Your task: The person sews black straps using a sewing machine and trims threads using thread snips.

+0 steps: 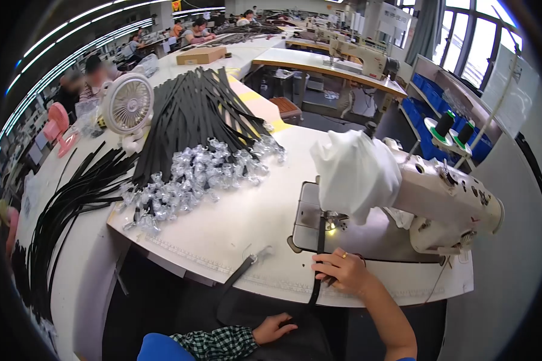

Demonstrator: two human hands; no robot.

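Note:
A black strap [320, 242] runs from under the needle area of a white sewing machine [442, 192] down over the table's front edge. My right hand [342, 272], with a ring on one finger, holds the strap just in front of the machine's metal plate. Lower down, my left hand [274, 328] is near the strap at my lap, its fingers together; what it grips is hard to make out. Another part of a black strap [239, 272], with clear plastic at its end, lies over the table edge. White cloth [356, 174] covers the machine's head.
Many black straps [183, 114] with plastic-wrapped ends [193, 174] lie on the white table [247, 222]. More straps [60, 216] hang at the left. A white fan [127, 103], a pink fan [58, 127] and a cardboard box [201, 55] stand behind. People sit farther back.

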